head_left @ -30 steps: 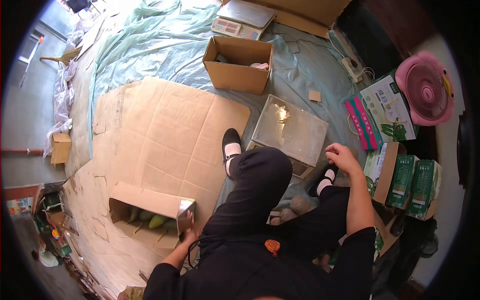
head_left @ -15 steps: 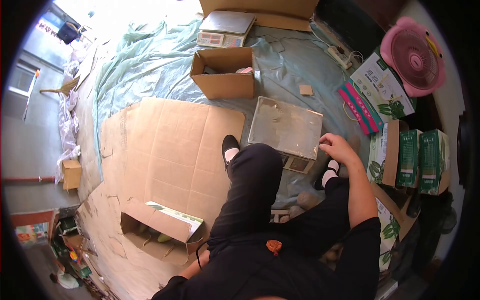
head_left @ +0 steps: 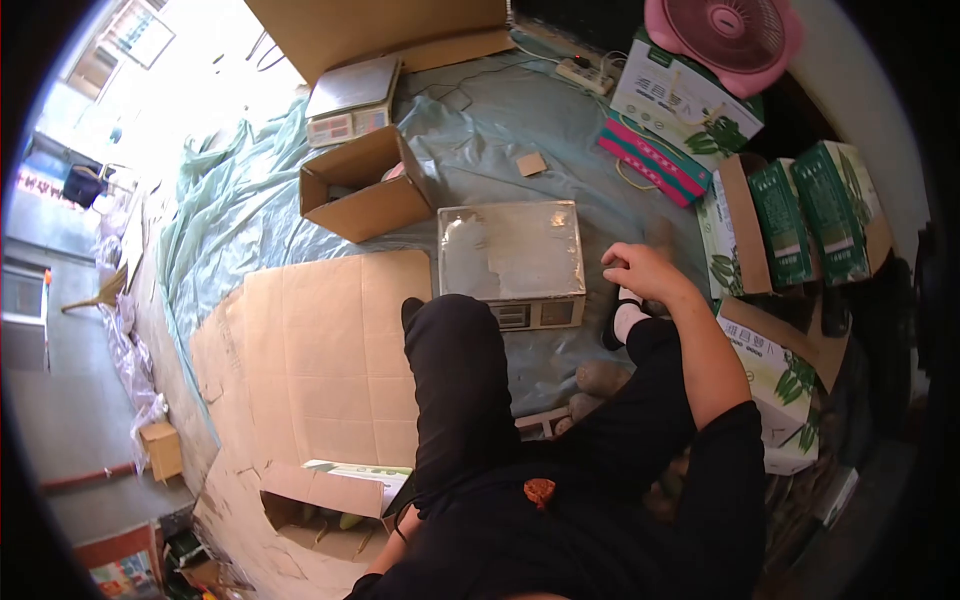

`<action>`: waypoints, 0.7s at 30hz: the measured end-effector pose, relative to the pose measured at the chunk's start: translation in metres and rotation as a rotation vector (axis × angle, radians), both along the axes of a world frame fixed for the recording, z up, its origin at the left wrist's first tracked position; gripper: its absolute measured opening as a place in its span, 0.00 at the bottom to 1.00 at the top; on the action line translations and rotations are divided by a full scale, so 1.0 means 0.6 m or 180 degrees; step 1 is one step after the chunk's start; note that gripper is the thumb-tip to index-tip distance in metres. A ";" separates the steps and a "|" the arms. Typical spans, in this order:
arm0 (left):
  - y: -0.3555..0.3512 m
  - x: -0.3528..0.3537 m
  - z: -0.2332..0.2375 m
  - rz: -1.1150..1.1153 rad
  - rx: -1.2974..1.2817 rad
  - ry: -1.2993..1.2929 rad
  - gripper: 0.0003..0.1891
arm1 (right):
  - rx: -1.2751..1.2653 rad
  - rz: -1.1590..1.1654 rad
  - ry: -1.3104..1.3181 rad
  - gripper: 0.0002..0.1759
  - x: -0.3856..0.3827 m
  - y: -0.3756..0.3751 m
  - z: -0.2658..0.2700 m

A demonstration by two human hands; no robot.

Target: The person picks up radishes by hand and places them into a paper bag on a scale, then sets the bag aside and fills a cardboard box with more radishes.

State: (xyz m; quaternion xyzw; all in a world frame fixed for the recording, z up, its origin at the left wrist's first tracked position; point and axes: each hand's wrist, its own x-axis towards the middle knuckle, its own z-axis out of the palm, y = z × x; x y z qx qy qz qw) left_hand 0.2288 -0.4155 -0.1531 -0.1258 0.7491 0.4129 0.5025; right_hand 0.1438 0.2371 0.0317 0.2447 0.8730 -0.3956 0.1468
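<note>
My right hand hovers just right of a weighing scale with a worn, scuffed metal top, apart from it. Its fingers are loosely bent with the thumb apart, and nothing is in them. My left hand is low beside my thigh, mostly covered by the dark clothing, so its fingers are hidden. Near it lies an open carton on its side, with several greenish long objects partly visible inside.
A flattened cardboard sheet covers the floor at left. Beyond it stand an open brown box and a second scale on plastic sheeting. Printed cartons, a pink fan and a power strip are on the right.
The view has turned, shifting the scene left and tilting it. My right hand has moved slightly away from the near scale's right edge. My left hand stays low by my thigh.
</note>
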 end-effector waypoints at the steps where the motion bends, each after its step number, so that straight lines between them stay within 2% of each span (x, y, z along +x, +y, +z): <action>1: 0.011 -0.020 0.001 0.0019 0.0018 -0.0066 0.29 | -0.0007 -0.0049 0.0003 0.15 0.007 0.006 -0.001; 6: 0.075 -0.110 0.012 0.0209 0.0067 -0.0392 0.28 | -0.0116 -0.0111 0.0108 0.15 0.035 0.027 -0.007; 10: 0.098 -0.135 0.017 0.0362 0.0113 -0.0664 0.27 | -0.0092 -0.0191 0.0186 0.16 0.053 0.031 0.006; 12: 0.243 -0.168 0.167 0.0748 0.0370 0.0200 0.26 | 0.0030 -0.0084 0.0467 0.16 0.058 0.040 -0.019; 14: 0.268 -0.216 0.174 0.0806 0.0647 0.0959 0.24 | 0.0028 0.0015 0.0758 0.16 0.069 0.046 -0.027; 15: 0.295 -0.244 0.187 0.0598 0.0698 0.1396 0.22 | 0.0129 0.0146 0.0684 0.19 0.072 0.047 -0.016; 17: 0.341 -0.308 0.209 0.0028 0.0851 0.2245 0.18 | 0.0374 0.0081 0.0421 0.19 0.074 0.038 0.005; 18: 0.362 -0.338 0.218 -0.0304 0.0935 0.2673 0.17 | 0.0396 0.0040 0.0415 0.17 0.071 0.045 -0.018; 21: 0.488 -0.371 0.318 -0.0863 0.0924 0.3374 0.15 | 0.0381 -0.0134 0.0486 0.17 0.082 0.048 -0.019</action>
